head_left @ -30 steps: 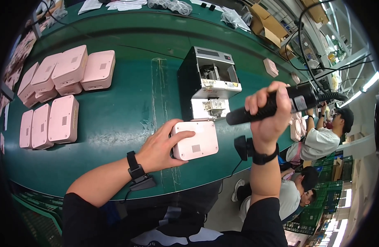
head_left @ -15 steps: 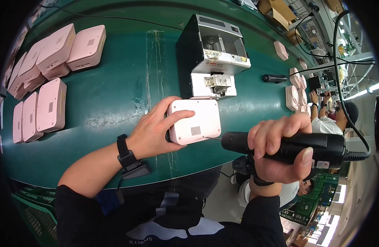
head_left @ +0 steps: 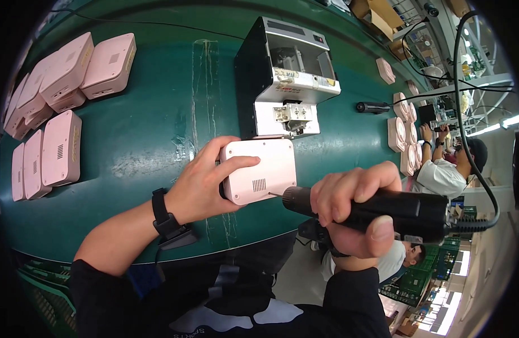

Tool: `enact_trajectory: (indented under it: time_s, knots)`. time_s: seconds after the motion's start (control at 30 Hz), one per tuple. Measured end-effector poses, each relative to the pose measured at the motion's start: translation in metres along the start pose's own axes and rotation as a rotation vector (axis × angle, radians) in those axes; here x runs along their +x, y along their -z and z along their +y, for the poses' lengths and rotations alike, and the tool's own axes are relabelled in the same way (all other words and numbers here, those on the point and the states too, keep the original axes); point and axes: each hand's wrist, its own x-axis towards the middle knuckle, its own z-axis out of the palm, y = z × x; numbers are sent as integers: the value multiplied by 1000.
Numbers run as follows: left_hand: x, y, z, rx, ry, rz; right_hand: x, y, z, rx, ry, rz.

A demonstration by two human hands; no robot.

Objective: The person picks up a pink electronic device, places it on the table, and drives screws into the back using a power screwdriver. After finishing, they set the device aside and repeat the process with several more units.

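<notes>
A pale pink plastic case [head_left: 277, 166] with a slotted vent and corner screw holes is gripped by my left hand [head_left: 196, 183], thumb at its near edge and index finger across its top. In my right hand [head_left: 355, 205] is a black corded electric screwdriver [head_left: 414, 214], held almost level. Its thin bit touches or nearly touches the case at the near edge, right of the vent; whether a screw is there is too small to tell. Just beyond the case stands a black and white screw feeder [head_left: 296, 62] with a clear window.
Several similar pink cases [head_left: 62, 146] stand and lean together on the left of the green table [head_left: 152, 118]. More pink parts [head_left: 397, 135] and a second black screwdriver [head_left: 373, 107] lie to the right. Other people [head_left: 440, 174] sit farther right. A black cable [head_left: 459, 101] hangs beside my right hand.
My right hand has brought the screwdriver leftward in the view, and its bit now sits farther in over the case's near edge. My left hand keeps its grip on the case.
</notes>
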Motion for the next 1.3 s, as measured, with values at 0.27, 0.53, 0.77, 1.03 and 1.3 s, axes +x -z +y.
enact_trajectory:
  time_s: [0.27,0.53,0.77,1.03,1.3]
  knots:
    - [2,3,0,42,-58,-3,54,21,-9,86,272,34]
    - [-4,2,-1,26,-61,-22,90,26,10,33,224,176]
    - [-9,3,-11,30,-53,23,46,-4,-2,147,193,-38]
    - [-3,-3,-11,5,-64,0,17,-24,-27,170,156,-363]
    - [-8,-6,-11,11,-52,55,16,-40,1,92,203,-322]
